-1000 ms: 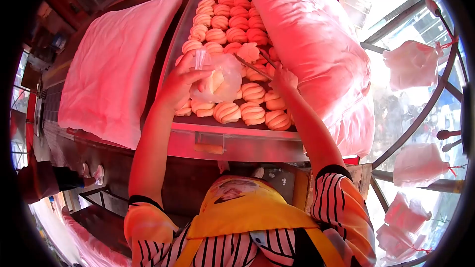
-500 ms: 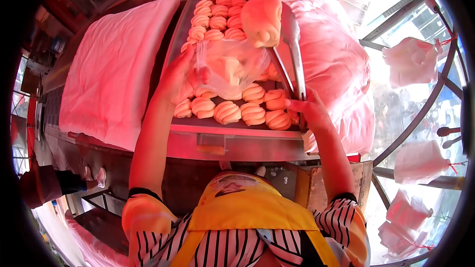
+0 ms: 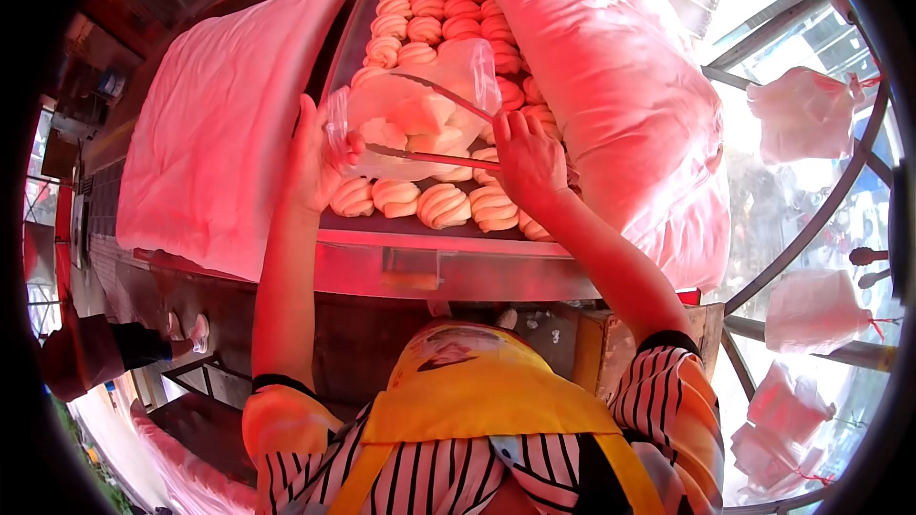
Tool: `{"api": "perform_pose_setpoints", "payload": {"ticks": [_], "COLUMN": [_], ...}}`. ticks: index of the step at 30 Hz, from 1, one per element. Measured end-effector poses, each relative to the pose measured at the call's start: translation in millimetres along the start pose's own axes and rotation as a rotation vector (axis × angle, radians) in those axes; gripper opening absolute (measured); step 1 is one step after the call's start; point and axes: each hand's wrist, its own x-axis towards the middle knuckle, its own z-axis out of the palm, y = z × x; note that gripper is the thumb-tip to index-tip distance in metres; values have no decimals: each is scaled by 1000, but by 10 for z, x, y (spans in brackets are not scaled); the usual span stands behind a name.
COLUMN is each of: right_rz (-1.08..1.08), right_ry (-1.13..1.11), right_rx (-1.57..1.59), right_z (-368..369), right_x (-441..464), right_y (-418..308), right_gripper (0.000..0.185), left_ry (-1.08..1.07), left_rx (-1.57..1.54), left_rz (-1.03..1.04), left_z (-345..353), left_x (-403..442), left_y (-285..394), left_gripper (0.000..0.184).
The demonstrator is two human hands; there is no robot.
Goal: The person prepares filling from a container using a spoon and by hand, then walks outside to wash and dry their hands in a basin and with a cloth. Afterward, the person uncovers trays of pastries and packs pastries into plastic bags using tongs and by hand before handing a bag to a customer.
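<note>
My left hand [image 3: 313,160] grips the edge of a clear plastic bag [image 3: 482,72] that has pale buns inside. My right hand [image 3: 530,162] is closed round metal tongs [image 3: 448,161], whose two arms are spread and reach left into the bag among the buns. Under and around the bag lie rows of twisted buns [image 3: 444,206] on a dark metal tray [image 3: 353,48]. The bag hides the buns in the tray's middle.
A folded white quilt [image 3: 224,124] lies left of the tray, and a thick quilt [image 3: 620,105] covers its right side. White plastic bags [image 3: 806,114] hang at the right. Another person's legs and shoes [image 3: 198,333] show at the lower left.
The tongs picked up a bun, lifted it beside the bag, and now have it in the bag's mouth area. My right hand has moved left and up; the bag has shifted left and opened wider.
</note>
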Motion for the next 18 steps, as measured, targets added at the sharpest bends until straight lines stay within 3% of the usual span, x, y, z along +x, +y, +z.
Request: {"api": "perform_pose_setpoints", "payload": {"ticks": [3,6,8,10,13,18], "right_rz": [6,214,274,266,99,-105], "right_ry": [-104,-243,-283,-445,-512,-470], "right_rx": [155,288,380,189,-21,-245], "right_z": [-258,-627,-748,-738,-583,-146], "right_x": [-62,-337,-725,-1134,-1425,-1261], "right_y": [61,404,711,935,1012,905], "right_gripper": [49,53,56,54,52,44], "left_ry": [21,123,45,20,-30,16], "left_rx": [-12,-73,-60,-73,-108,-116], "left_rz": [-57,21,28,26,22,26], "left_z": [-109,-58,-137,-94,-84,9], "left_x": [-63,-142,-162,-179,-165,-154], "left_y": [-71,-11,-33,-13,-51,-76], "left_gripper": [68,66,63,63,62,61]}}
